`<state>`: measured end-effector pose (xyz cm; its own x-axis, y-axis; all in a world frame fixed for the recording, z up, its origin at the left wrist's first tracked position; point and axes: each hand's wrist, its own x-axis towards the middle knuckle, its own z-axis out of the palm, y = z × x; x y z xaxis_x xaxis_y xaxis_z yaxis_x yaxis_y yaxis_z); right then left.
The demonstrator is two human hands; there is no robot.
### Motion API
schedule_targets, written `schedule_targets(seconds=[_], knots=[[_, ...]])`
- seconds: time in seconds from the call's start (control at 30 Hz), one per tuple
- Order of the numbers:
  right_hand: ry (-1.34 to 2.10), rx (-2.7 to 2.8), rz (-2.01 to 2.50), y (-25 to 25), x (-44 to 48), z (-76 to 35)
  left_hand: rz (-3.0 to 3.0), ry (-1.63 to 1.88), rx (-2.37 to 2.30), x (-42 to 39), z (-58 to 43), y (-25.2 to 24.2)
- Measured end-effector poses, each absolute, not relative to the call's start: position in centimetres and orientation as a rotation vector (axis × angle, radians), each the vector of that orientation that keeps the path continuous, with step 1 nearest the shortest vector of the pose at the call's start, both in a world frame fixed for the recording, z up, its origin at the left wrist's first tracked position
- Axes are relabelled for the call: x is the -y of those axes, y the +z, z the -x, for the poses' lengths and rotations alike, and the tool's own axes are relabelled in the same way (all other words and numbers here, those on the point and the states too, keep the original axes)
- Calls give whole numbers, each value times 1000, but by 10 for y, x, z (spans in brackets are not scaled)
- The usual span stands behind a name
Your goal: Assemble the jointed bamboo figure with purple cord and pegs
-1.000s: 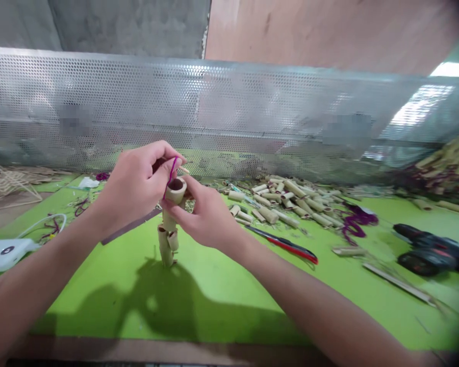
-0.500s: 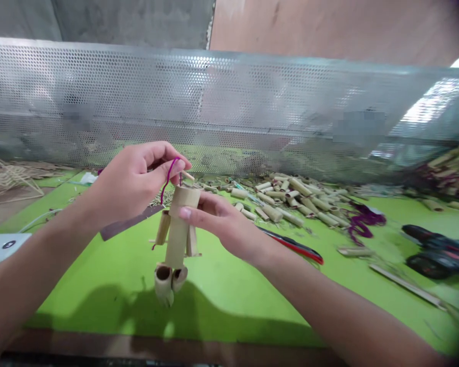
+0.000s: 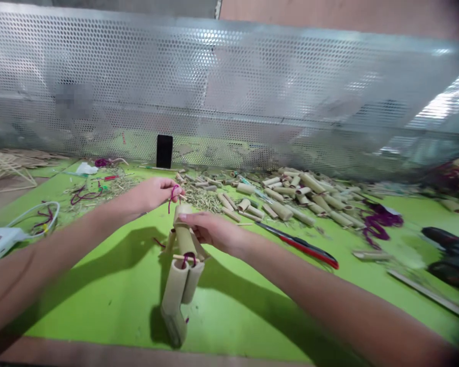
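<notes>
In the head view, with the bamboo figure's (image 3: 183, 237) body tube taken as the clock's centre and twelve pointing away from the person, the two hands are apart. The right hand (image 3: 218, 233), at three o'clock, is clamped on the upper body tube, thumb across its front; its other fingers are partly hidden. The left hand (image 3: 156, 194), at eleven o'clock, pinches a purple cord (image 3: 171, 198), with a short stick (image 3: 181, 197) at its fingertips just above the tube.

The figure is tilted over the near part of the green tabletop (image 3: 110, 306). Its leg tubes (image 3: 176, 285) hang at six o'clock, joined to the body by purple loops and a thin crosswise stick. Whether the lowest end touches the table cannot be told.

Shavings (image 3: 202, 199) lie at one o'clock, and a heap of cut bamboo pieces (image 3: 309, 188) at two. A red-and-black cutter (image 3: 309, 250) lies at three, with a blurred, dark power tool (image 3: 451, 255) farther out that way. A white device (image 3: 2, 243) sits at nine. A black phone-like slab (image 3: 164, 151) stands upright near twelve, before a perforated metal panel (image 3: 252, 92).
</notes>
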<state>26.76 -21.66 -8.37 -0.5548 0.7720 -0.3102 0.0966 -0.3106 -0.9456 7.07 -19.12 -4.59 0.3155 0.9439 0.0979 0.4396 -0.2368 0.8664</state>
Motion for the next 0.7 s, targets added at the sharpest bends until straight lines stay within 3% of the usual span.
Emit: schedule_targets(seconds=[0.3, 0.53, 0.7], knots=[[1724, 1696, 1447, -100, 178, -275, -1795, 649, -1347, 151, -74, -82], [875, 2468, 1664, -87, 177, -281, -1758, 568, -1311, 138, -88, -92], [424, 2561, 1692, -80, 175, -290, -1728, 574, -1230, 136, -93, -101]])
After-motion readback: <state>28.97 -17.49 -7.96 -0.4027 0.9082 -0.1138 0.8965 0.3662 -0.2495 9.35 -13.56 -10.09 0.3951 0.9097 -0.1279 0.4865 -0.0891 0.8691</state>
